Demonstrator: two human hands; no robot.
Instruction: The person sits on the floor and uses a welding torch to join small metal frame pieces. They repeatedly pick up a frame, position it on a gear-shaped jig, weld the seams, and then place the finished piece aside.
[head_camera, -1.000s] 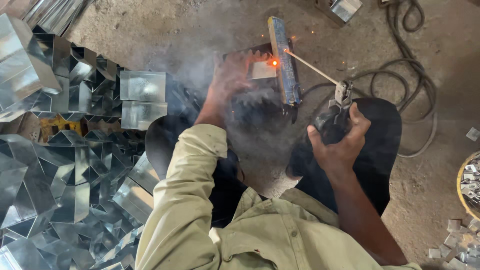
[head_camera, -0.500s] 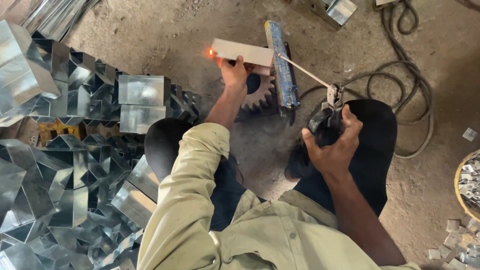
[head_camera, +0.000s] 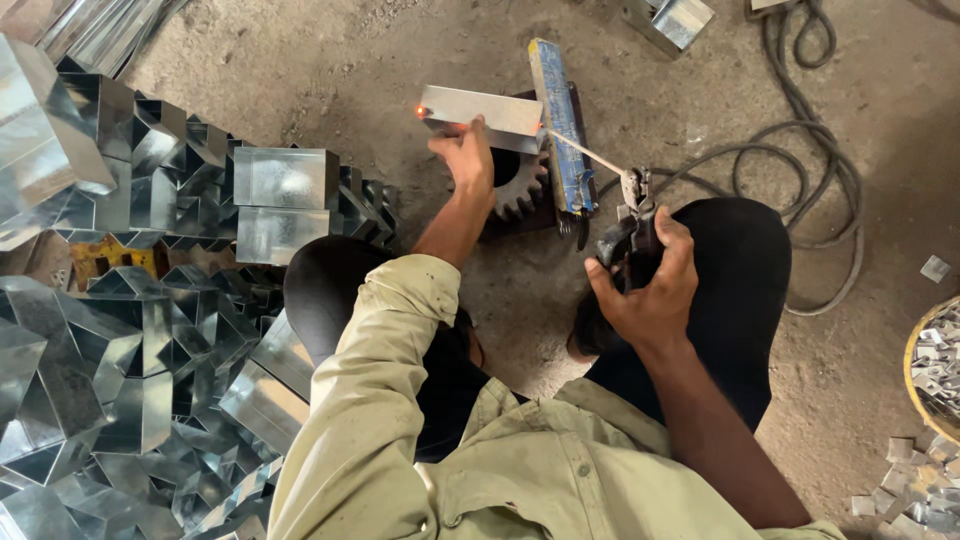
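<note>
My left hand (head_camera: 468, 160) grips a folded sheet-metal box piece (head_camera: 482, 112), held flat above a dark gear wheel (head_camera: 517, 185) on the floor. An orange glowing spot (head_camera: 421, 110) shows at the piece's left corner. My right hand (head_camera: 648, 285) is closed on a welding electrode holder (head_camera: 632, 215). Its thin rod (head_camera: 585, 153) points up-left toward the right end of the metal piece. A long blue-grey metal bar (head_camera: 560, 125) lies beside the gear, just right of the piece.
A big heap of shiny sheet-metal boxes (head_camera: 130, 300) fills the left side. A black cable (head_camera: 810, 190) loops over the concrete floor at right. A yellow-rimmed tub of small metal scraps (head_camera: 935, 365) sits at the right edge, with loose scraps (head_camera: 900, 480) below it.
The bright weld spark and smoke are gone. My left hand has shifted the metal piece leftward, its glowing corner now at the left, and the gear below has become visible.
</note>
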